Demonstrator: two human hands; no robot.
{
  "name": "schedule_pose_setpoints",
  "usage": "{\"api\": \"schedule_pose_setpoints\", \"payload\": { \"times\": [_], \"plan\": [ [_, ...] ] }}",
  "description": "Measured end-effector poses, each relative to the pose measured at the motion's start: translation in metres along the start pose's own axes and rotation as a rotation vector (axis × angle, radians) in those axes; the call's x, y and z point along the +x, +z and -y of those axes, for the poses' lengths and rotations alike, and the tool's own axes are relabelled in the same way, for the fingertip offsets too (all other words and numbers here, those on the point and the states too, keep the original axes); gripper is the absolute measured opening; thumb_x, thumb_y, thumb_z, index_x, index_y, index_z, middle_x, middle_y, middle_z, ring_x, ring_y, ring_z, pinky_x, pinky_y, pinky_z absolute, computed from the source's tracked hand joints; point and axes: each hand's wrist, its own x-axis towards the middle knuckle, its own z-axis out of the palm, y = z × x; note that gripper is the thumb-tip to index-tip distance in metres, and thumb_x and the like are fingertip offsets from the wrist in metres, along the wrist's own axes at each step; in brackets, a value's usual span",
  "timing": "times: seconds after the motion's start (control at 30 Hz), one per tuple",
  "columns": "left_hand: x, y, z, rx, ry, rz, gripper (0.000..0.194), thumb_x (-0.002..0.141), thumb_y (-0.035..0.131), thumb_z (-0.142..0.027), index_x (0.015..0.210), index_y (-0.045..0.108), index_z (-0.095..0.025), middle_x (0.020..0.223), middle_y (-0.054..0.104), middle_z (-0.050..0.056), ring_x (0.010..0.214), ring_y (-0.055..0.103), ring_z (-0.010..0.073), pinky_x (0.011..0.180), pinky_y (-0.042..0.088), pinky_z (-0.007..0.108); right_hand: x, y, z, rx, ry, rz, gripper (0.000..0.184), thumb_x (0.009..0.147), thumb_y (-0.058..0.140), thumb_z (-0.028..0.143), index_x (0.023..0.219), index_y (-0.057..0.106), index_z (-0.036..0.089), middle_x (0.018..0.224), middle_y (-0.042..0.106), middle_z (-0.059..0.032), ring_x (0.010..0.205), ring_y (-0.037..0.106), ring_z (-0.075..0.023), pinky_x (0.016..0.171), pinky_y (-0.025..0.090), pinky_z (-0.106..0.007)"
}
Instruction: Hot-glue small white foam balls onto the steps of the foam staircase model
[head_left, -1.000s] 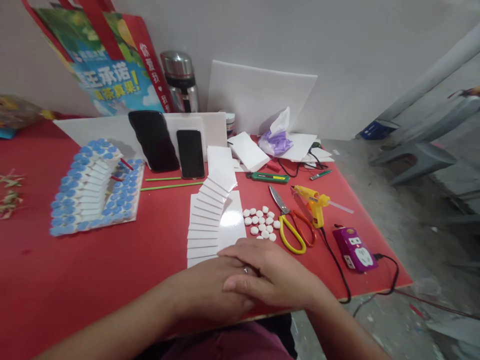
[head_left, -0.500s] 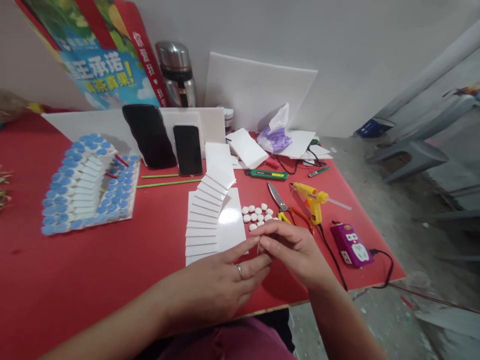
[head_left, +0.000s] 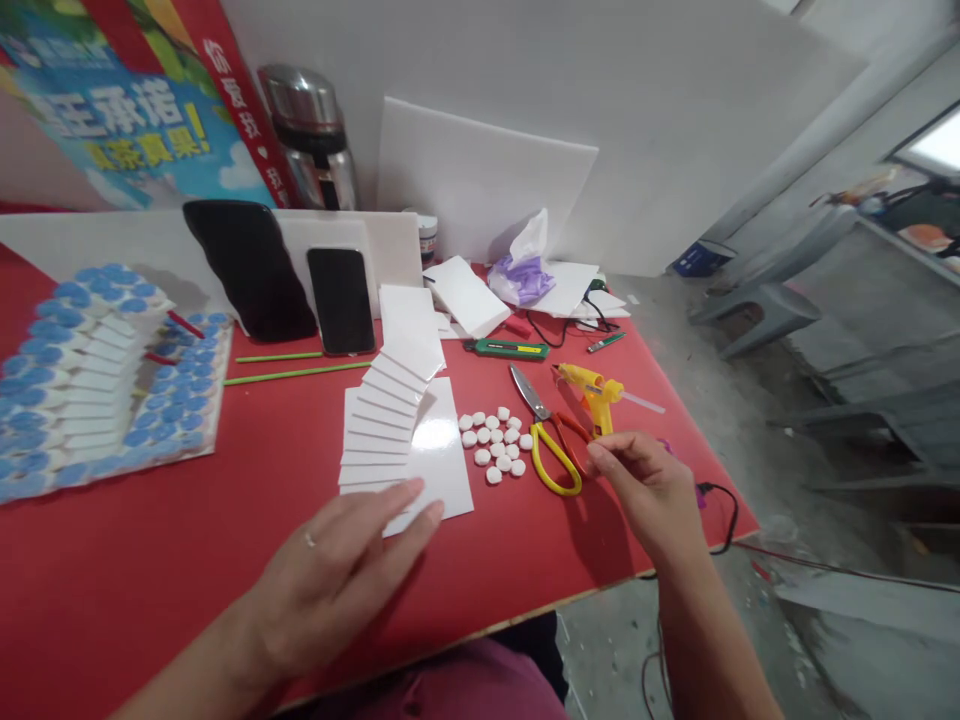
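In the head view, beyond the left hand (head_left: 330, 570) stands a metal flask (head_left: 309, 128), contents hidden; beyond the right hand (head_left: 649, 490), a purple tissue pack (head_left: 523, 284) holds white tissue. The left fingers spread loosely over the near end of white stepped strips (head_left: 384, 418), contact unclear. The right thumb and fingertips nearly meet by the yellow glue gun (head_left: 599, 400); whether they grip anything cannot be told.

We've got a plain red tabletop (head_left: 150, 560) — seriously red — under a bunch of white stepped strips (head_left: 382, 425) and white pellets (head_left: 496, 437). Then there's our blue-dotted white model (head_left: 94, 390), skinny green sticks (head_left: 300, 374), a yellow glue gun (head_left: 600, 400), silver, yellow and orange-red scissors (head_left: 543, 412), plus a green cutter (head_left: 510, 349) with a yellow stripe.
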Motion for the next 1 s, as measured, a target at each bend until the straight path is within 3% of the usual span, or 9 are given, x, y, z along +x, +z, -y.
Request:
{"api": "schedule_pose_setpoints", "payload": {
  "times": [0.07,0.17,0.27,0.33,0.4,0.53,0.67,0.83,1.0],
  "plan": [
    [0.003,-0.002,0.006,0.052,0.038,-0.058,0.044,0.1,0.057,-0.017,0.141,0.065,-0.031,0.123,0.074,0.007,0.096,0.073,0.0191,0.092,0.062,0.035,0.004,-0.005,-0.014,-0.111,0.029,-0.07,0.026,0.089,0.071,0.049,0.086,0.074,0.023,0.077,0.076,-0.004,0.074,0.07,-0.0239,0.075,0.051,-0.036],
    [0.015,-0.005,0.007,0.14,0.193,-0.124,0.046,0.098,0.058,-0.008,0.139,0.065,-0.03,0.14,0.066,0.009,0.123,0.067,0.0246,0.104,0.058,0.042,0.013,-0.01,-0.032,-0.269,0.033,-0.2,0.03,0.089,0.066,0.05,0.088,0.075,0.021,0.082,0.077,-0.0069,0.076,0.07,-0.0253,0.076,0.05,-0.038],
    [0.025,-0.004,0.0,0.186,0.335,-0.045,0.041,0.097,0.055,-0.002,0.134,0.065,-0.019,0.149,0.059,0.014,0.144,0.052,0.0339,0.115,0.05,0.051,0.026,-0.01,-0.042,-0.432,-0.065,-0.205,0.035,0.091,0.058,0.051,0.089,0.073,0.019,0.091,0.076,-0.0114,0.082,0.068,-0.0272,0.078,0.049,-0.041],
    [0.029,0.001,-0.007,0.206,0.375,0.041,0.036,0.097,0.053,0.0,0.129,0.065,-0.011,0.148,0.058,0.019,0.143,0.051,0.037,0.113,0.049,0.053,0.035,-0.006,-0.047,-0.489,-0.09,-0.151,0.04,0.09,0.056,0.055,0.091,0.072,0.018,0.098,0.075,-0.0152,0.086,0.067,-0.0294,0.082,0.05,-0.044],
    [0.034,0.011,-0.015,0.2,0.318,0.066,0.032,0.097,0.052,0.0,0.125,0.065,-0.01,0.141,0.062,0.019,0.131,0.057,0.0346,0.106,0.053,0.05,0.044,-0.001,-0.05,-0.488,-0.039,-0.146,0.046,0.087,0.058,0.06,0.096,0.072,0.017,0.105,0.075,-0.0177,0.087,0.066,-0.0302,0.084,0.05,-0.046],
    [0.049,0.04,-0.031,0.048,0.042,0.055,0.02,0.1,0.056,-0.007,0.117,0.065,-0.013,0.118,0.065,0.013,0.103,0.064,0.0245,0.087,0.057,0.039,0.061,0.008,-0.052,-0.468,0.084,-0.168,0.05,0.08,0.066,0.064,0.096,0.071,0.017,0.101,0.076,-0.0167,0.086,0.068,-0.0313,0.081,0.049,-0.045],
    [0.065,0.066,-0.04,0.011,-0.117,0.168,0.016,0.095,0.07,-0.018,0.11,0.067,-0.013,0.11,0.061,0.011,0.098,0.062,0.0263,0.085,0.057,0.042,0.077,0.009,-0.056,-0.479,0.12,-0.105,0.045,0.078,0.069,0.063,0.086,0.07,0.018,0.087,0.074,-0.0142,0.08,0.067,-0.0314,0.071,0.046,-0.04],
    [0.075,0.081,-0.042,0.136,-0.134,0.299,0.008,0.094,0.071,-0.02,0.098,0.067,-0.014,0.108,0.059,0.013,0.098,0.057,0.0293,0.089,0.054,0.047,0.088,0.012,-0.067,-0.451,0.134,0.022,0.046,0.076,0.069,0.066,0.07,0.061,0.022,0.065,0.062,-0.0047,0.062,0.057,-0.0228,0.06,0.038,-0.034],
    [0.078,0.087,-0.041,0.226,-0.09,0.335,0.008,0.096,0.067,-0.021,0.097,0.067,-0.013,0.107,0.06,0.014,0.097,0.056,0.0308,0.088,0.054,0.049,0.09,0.012,-0.073,-0.389,0.114,0.062,0.045,0.079,0.065,0.067,0.072,0.06,0.022,0.065,0.059,-0.0022,0.063,0.053,-0.0209,0.061,0.035,-0.033]
  ]
}}
